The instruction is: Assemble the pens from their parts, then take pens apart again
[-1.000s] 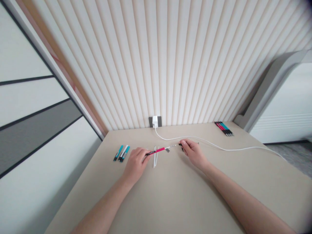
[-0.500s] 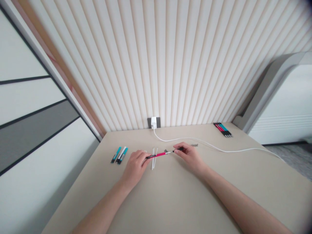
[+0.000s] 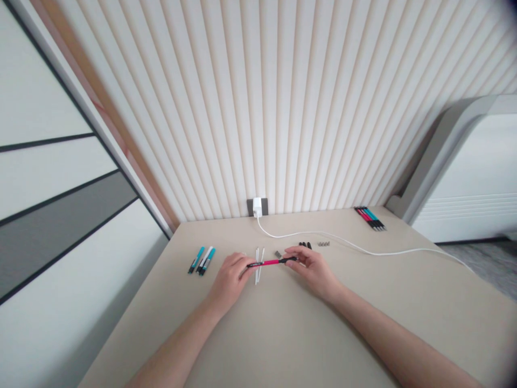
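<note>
My left hand [image 3: 231, 277] is closed on the black-marked end of a pink pen barrel [image 3: 270, 262], held nearly level above the table. At its other end, my right hand [image 3: 317, 271] pinches a black pen grip [image 3: 288, 260], which meets the barrel with no refill showing between them. Beneath the pen lie thin white refills [image 3: 257, 275]. Just behind it is a small cluster of grey metal bits [image 3: 278, 254], perhaps springs. Several black grips [image 3: 306, 246] lie behind my right hand, partly hidden, with a row of small metal tips [image 3: 323, 244] beside them.
Teal and white pen barrels [image 3: 207, 261] lie at the left. A row of pink and teal pens [image 3: 370, 218] rests at the back right. A white cable [image 3: 355, 245] runs across the table [image 3: 258, 339] from a charger [image 3: 257, 207] at the ribbed wall.
My right hand has brought the black grip leftward onto the barrel, covering the white refill that showed between them. The view has shifted slightly, and the black grips behind my right hand now show.
</note>
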The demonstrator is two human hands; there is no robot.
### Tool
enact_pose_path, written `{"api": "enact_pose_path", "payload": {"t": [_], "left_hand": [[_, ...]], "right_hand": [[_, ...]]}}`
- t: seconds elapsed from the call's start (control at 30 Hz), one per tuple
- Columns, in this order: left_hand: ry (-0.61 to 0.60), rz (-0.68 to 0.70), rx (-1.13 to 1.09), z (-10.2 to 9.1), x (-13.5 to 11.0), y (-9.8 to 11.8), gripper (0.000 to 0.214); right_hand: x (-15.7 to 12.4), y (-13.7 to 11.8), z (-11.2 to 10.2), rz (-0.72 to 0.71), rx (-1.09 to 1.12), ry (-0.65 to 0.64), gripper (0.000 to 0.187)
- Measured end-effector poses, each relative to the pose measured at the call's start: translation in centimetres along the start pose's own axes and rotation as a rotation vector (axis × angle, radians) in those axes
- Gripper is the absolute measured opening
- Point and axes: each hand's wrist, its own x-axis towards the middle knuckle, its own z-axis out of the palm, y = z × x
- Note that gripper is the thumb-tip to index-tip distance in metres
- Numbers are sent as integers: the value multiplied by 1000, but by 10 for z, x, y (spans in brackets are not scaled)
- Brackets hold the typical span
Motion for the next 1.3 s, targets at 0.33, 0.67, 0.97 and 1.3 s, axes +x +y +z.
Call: {"api": "enact_pose_path", "payload": {"t": [0.33,0.67,0.97,1.3], "left_hand": [[-4,73,8,4,1,4,12],[8,68,21,1,1,3,11],[26,139,48,1,0,5,8],[16,115,17,0,1,5,10]], "right_hand": [[-11,-2,2,95,-25,62,28],[-16,-9,-7,84,-165,-43,33],[-14,-11,-12,173,-339,-85,57],[-14,-21,-18,9,-457,-103,29]]}}
